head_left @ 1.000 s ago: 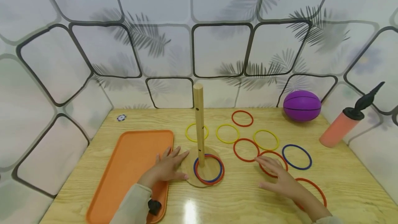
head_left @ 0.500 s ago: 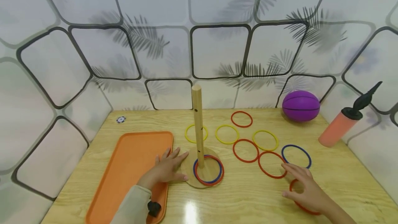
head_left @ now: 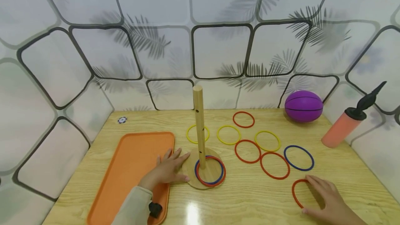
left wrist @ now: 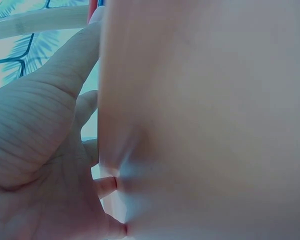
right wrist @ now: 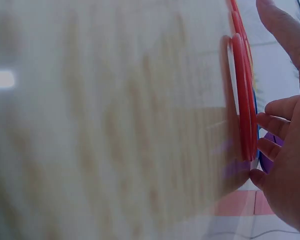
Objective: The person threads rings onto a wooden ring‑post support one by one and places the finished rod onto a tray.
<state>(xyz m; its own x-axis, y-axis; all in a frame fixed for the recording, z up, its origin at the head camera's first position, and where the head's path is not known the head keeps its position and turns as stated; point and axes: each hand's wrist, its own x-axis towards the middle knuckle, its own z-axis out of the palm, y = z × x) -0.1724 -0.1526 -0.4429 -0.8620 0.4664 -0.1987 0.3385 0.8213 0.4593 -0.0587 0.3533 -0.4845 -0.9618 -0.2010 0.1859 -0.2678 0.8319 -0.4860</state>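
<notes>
In the head view my left hand [head_left: 165, 170] lies with spread fingers between the orange tray [head_left: 125, 169] and the round wooden base [head_left: 192, 180], its fingertips at the base's left edge. From this base rises a wooden post [head_left: 199, 124], with a blue ring [head_left: 196, 171] and a red ring [head_left: 224, 173] round its foot. My right hand [head_left: 331, 200] is over the nearest loose red ring [head_left: 294, 193], thumb and fingers spread apart and hiding its right side. The right wrist view shows the thumb apart from the red ring [right wrist: 242, 95].
Several loose rings lie right of and behind the post, including a yellow ring [head_left: 229, 144], a red ring [head_left: 275, 178] and a blue ring [head_left: 298, 168]. Farther back sit a purple ball [head_left: 303, 106], a leaning pink pump [head_left: 342, 127] and a chip [head_left: 122, 119].
My right hand has moved right and toward me, from above the middle red ring to the nearest one. The left hand has stayed at the base. The rings look unmoved.
</notes>
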